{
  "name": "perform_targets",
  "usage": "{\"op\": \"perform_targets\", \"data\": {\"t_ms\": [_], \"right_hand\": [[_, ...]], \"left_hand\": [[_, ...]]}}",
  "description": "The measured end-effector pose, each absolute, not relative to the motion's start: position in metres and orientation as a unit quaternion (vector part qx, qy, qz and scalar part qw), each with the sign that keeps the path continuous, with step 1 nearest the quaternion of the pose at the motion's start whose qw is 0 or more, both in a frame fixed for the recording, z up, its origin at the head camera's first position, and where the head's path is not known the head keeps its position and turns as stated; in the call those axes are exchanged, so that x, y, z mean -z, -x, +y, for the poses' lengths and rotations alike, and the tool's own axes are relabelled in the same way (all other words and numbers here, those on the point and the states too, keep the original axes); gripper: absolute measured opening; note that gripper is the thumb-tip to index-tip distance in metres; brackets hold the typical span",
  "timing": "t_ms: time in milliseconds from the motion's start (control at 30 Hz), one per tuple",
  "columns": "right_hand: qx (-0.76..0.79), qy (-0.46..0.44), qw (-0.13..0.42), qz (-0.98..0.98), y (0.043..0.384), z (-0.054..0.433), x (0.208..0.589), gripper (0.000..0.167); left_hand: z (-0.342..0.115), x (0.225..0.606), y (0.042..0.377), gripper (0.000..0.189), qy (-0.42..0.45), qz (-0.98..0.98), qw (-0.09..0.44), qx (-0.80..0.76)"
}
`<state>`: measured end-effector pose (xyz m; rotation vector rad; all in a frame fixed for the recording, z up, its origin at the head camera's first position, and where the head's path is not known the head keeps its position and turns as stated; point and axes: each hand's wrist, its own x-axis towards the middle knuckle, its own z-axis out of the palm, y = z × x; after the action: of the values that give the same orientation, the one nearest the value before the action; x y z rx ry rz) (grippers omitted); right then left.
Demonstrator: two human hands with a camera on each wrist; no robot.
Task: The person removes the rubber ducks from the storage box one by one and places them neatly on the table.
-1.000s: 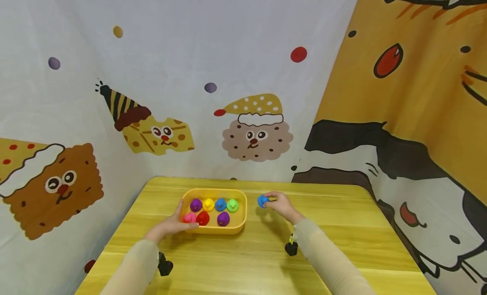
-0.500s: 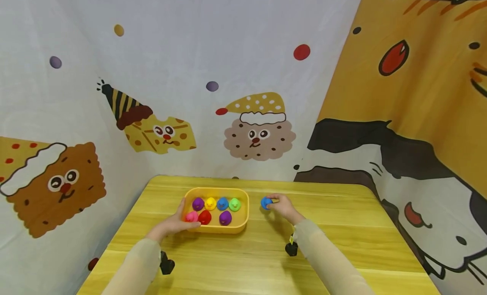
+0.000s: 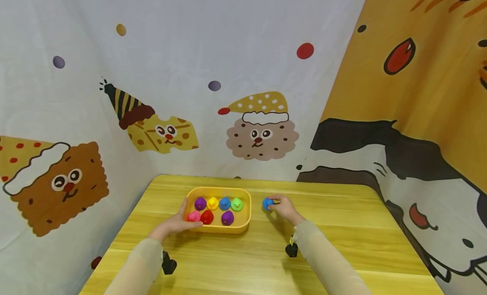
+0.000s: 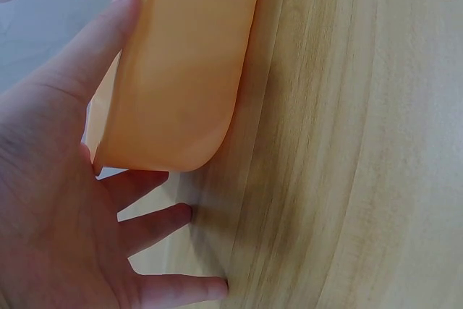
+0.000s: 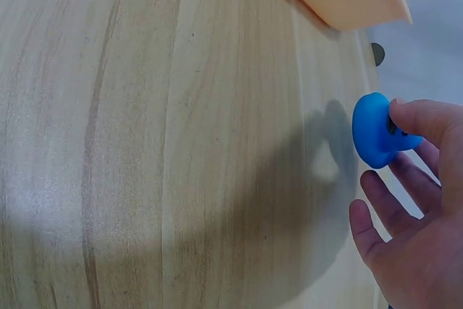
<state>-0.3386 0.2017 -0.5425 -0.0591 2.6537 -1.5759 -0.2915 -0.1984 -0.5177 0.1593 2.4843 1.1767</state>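
A yellow-orange plastic basket (image 3: 224, 230) stands on the table, holding several small toy ducks. My left hand (image 3: 173, 224) rests at its near left corner. In the left wrist view the thumb (image 4: 108, 30) lies against the basket's rim (image 4: 181, 70), and the other fingers spread out fairly straight beyond the corner. To the right of the basket, my right hand (image 3: 284, 208) pinches a blue toy duck (image 3: 267, 203) between thumb and fingertips. The right wrist view shows this blue duck (image 5: 372, 132) above its shadow, with the lower fingers loosely bent below it.
Inside the basket lie a yellow duck (image 3: 212, 203), a blue duck (image 3: 225, 203), a green duck (image 3: 237, 204), a pink duck (image 3: 194, 217), a red duck (image 3: 207, 217) and two purple ducks (image 3: 227, 218). A cartoon-printed curtain (image 3: 190, 45) hangs behind the wooden table (image 3: 236, 269).
The blue duck in my right hand has dropped slightly nearer and turned a little. My left hand keeps its place on the basket. The head view has shifted slightly.
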Motion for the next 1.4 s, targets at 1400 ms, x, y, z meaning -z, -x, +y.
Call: {"op": "perform_targets", "data": {"t_ms": [1400], "right_hand": [[0.499, 0.026, 0.034, 0.866, 0.34, 0.202, 0.551, 0.033]], "left_hand": [[-0.199, 0.517, 0.291, 0.121, -0.057, 0.886, 0.186, -0.421]]}}
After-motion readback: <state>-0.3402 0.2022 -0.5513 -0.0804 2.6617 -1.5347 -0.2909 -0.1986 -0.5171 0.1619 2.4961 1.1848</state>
